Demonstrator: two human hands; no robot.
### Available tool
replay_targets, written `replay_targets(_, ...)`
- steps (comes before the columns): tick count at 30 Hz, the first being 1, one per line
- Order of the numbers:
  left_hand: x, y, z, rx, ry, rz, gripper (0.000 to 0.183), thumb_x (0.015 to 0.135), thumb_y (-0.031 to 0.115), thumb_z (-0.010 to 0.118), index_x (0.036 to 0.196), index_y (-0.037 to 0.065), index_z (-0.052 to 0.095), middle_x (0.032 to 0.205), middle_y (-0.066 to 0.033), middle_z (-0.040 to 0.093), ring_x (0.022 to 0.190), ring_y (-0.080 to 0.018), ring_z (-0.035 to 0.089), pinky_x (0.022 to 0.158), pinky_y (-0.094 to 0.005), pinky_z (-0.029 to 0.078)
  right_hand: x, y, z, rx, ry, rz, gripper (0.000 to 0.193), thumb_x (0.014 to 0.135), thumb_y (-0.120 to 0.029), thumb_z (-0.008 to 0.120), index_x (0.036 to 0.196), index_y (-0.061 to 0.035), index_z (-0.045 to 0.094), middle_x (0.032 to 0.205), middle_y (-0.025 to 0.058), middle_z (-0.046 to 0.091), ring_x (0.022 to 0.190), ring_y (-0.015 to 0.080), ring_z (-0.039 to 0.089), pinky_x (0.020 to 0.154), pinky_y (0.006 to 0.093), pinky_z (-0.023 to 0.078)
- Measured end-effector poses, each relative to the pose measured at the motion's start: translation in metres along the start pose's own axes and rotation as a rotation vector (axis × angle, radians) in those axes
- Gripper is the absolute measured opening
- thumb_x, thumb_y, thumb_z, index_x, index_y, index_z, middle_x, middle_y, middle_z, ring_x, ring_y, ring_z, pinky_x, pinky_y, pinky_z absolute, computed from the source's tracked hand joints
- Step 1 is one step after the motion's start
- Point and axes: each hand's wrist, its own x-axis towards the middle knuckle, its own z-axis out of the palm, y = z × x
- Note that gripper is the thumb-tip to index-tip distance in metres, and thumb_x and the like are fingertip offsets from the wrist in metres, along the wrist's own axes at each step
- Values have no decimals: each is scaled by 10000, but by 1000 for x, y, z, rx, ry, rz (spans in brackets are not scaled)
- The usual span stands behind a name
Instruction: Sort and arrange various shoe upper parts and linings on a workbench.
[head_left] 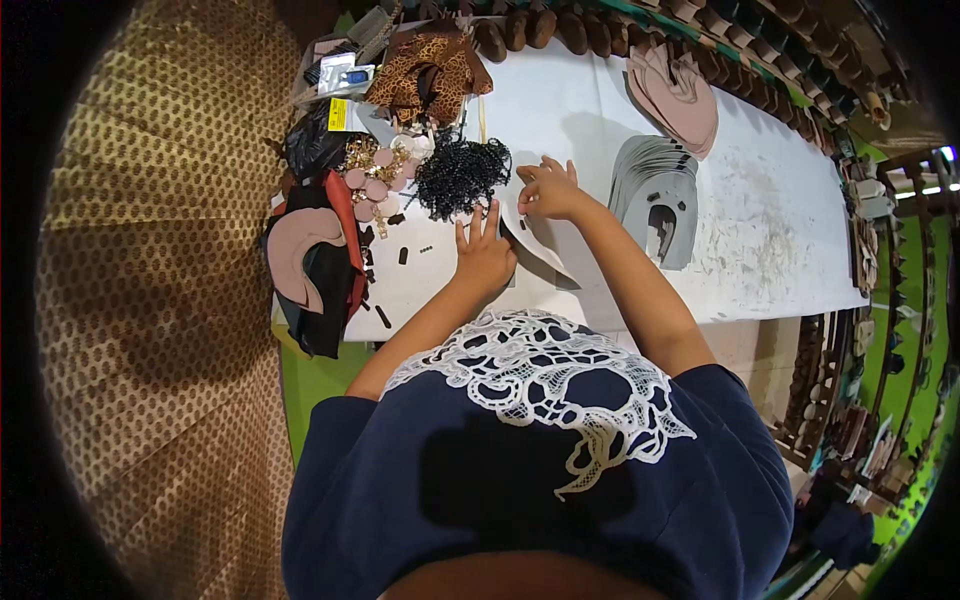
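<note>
My left hand [484,252] lies flat, fingers spread, on a white cut-out piece [535,250] on the white worktable [760,240]. My right hand [548,190] rests just beyond it, fingertips pinched at the piece's upper edge; what is between them is too small to tell. A heap of small black beads [460,175] lies just left of both hands.
Pink discs and gold trims [375,170] lie left of the beads. Grey cut pieces [655,200] and pink cut pieces [680,95] are stacked to the right. Leopard-print fabric [425,65], dark and pink material [315,255] at the table's left end, brown shoe lasts [530,28] along the far edge.
</note>
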Motion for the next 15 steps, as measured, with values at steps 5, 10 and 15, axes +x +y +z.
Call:
replay_targets(5, 0, 0, 5, 24, -21, -12, 355, 814, 251, 470, 1130, 147, 595, 1487, -183, 155, 1354, -403, 140, 1046, -614, 49, -9, 0, 6, -80, 114, -29, 163, 642, -264, 693, 801, -293, 716, 1331, -14, 459, 1342, 384, 202, 1016, 686, 78)
replay_targets(10, -1, 1, 10, -2, 152, 41, 526, 831, 226, 457, 1355, 232, 408, 1472, -178, 197, 1350, -388, 169, 1049, -610, 74, -15, 16, 26, -45, 303, -46, 97, 685, -268, 681, 775, -257, 715, 1307, -30, 479, 1327, 363, 234, 1010, 684, 107)
replay_targets(15, -1, -2, 17, 29, 182, 53, 555, 821, 247, 448, 1372, 232, 382, 1473, -194, 192, 1336, -403, 189, 1041, -616, 77, -19, 10, 33, -60, 335, -36, 82, 705, -269, 675, 764, -227, 714, 1288, -49, 494, 1322, 352, 244, 1019, 671, 113)
